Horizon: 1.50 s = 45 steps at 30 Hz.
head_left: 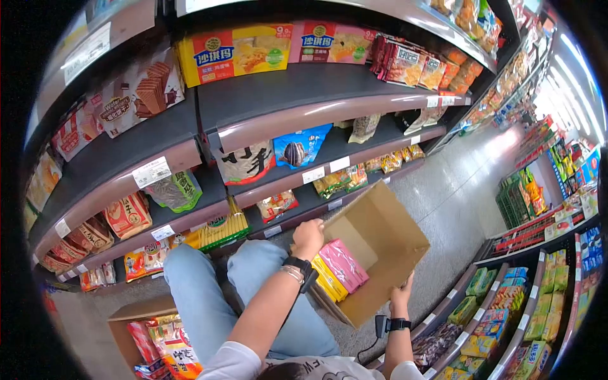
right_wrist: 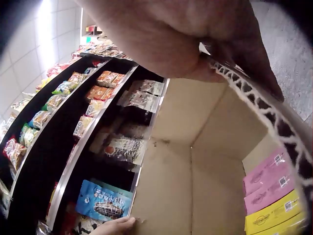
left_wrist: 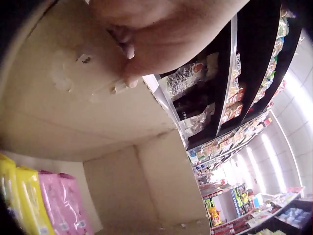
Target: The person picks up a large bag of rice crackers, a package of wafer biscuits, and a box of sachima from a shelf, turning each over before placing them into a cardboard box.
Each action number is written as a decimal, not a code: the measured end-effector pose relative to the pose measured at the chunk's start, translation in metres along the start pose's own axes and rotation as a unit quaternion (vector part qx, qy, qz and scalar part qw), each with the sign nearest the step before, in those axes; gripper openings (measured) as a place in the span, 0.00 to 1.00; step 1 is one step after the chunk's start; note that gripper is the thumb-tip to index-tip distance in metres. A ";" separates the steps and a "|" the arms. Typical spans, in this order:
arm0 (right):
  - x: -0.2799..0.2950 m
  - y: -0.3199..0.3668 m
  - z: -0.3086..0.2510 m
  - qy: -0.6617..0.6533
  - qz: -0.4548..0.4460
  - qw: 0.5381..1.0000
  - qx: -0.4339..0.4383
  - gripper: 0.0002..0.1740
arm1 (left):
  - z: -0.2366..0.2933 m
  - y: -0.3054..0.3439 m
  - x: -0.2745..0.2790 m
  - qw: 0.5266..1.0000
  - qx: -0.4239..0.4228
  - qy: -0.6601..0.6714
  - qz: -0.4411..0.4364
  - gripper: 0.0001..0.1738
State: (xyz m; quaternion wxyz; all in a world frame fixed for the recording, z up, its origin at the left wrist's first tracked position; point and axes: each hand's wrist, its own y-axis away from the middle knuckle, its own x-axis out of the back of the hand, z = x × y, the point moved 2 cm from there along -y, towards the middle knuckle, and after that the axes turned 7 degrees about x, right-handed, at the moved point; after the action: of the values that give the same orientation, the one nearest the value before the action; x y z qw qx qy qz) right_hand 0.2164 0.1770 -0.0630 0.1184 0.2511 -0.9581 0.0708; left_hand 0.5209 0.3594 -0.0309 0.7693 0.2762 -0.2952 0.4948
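Before the crouched person's knees is an opened cardboard box (head_left: pixel 387 221), tilted, with its mouth facing up. My left hand (head_left: pixel 308 239) grips the wall nearest the shelves; its fingers show against the cardboard in the left wrist view. The opposite wall is held by my right hand (head_left: pixel 400 294), thumb and fingers on either side of the torn corrugated edge in the right wrist view. Pink packs (head_left: pixel 344 263) and yellow packs (head_left: pixel 328 278) stand side by side at one end of the box. Bare cardboard shows along the rest of its inside.
Shelves with snack boxes (head_left: pixel 234 54) and a blue snack bag (head_left: pixel 301 145) rise in front. Behind the left leg stands another carton (head_left: pixel 120 329) holding snack bags. A lower display rack (head_left: pixel 484 329) borders the right side, and grey aisle floor (head_left: pixel 453 202) runs between.
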 end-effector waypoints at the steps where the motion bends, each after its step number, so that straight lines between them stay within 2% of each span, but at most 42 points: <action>1: 0.000 -0.001 -0.002 0.000 0.004 1.000 -0.007 0.50 | 0.000 0.000 -0.003 1.000 -0.004 0.011 0.001 0.10; 4: -0.003 -0.005 -0.012 -0.051 0.030 0.998 -0.029 0.47 | 0.010 0.003 -0.001 1.000 0.007 -0.014 -0.001 0.10; 7: 0.003 -0.016 0.002 -0.042 0.014 0.998 -0.047 0.48 | 0.008 0.002 -0.013 1.000 0.030 0.001 0.000 0.11; 10: 0.004 -0.022 -0.009 -0.058 0.003 0.997 -0.053 0.49 | 0.011 0.002 -0.015 0.998 0.051 0.006 -0.020 0.12; 15: 0.002 -0.027 0.003 -0.008 0.014 1.000 -0.012 0.49 | 0.020 0.007 -0.001 0.995 0.084 0.041 -0.041 0.12; 22: -0.005 -0.028 0.000 0.115 -0.010 0.993 0.030 0.48 | -0.001 0.003 -0.006 0.997 0.007 0.077 -0.028 0.11; 24: -0.007 -0.024 -0.012 0.087 -0.044 0.995 0.017 0.50 | -0.004 0.005 0.001 0.998 -0.006 0.062 -0.023 0.11; 28: -0.013 -0.027 -0.021 0.064 -0.088 0.994 0.034 0.50 | -0.010 0.008 0.017 0.997 0.012 0.062 -0.040 0.10; 31: -0.013 -0.032 -0.006 0.100 -0.101 0.988 0.060 0.49 | -0.015 0.007 0.022 0.997 0.015 0.064 -0.049 0.10; 36: -0.009 -0.029 -0.010 0.077 -0.119 0.990 0.008 0.48 | -0.022 0.004 0.024 0.993 0.025 0.073 -0.086 0.10; 37: -0.005 -0.034 -0.004 0.079 -0.126 0.989 -0.008 0.48 | -0.023 0.003 0.025 0.993 0.032 0.097 -0.067 0.10; 40: -0.015 -0.054 -0.006 0.308 -0.066 0.943 0.105 0.46 | -0.023 -0.002 0.029 0.982 0.045 0.183 -0.003 0.10; 41: -0.030 -0.055 -0.028 0.346 -0.081 0.926 0.127 0.46 | -0.021 -0.003 0.034 0.974 0.042 0.221 0.021 0.10; 43: -0.079 -0.048 -0.114 0.418 -0.109 0.885 0.170 0.45 | -0.023 -0.009 0.039 0.952 0.017 0.301 0.058 0.12; 45: -0.119 -0.057 -0.154 0.282 -0.197 0.926 0.158 0.42 | -0.024 -0.013 0.045 0.942 0.008 0.326 0.079 0.13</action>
State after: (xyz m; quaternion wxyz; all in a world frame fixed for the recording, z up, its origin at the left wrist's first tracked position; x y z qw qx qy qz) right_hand 0.3750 0.2130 0.0584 0.3539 0.4195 -0.7931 0.2641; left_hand 0.5518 0.3987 -0.0162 0.7795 0.0814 -0.0449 0.6195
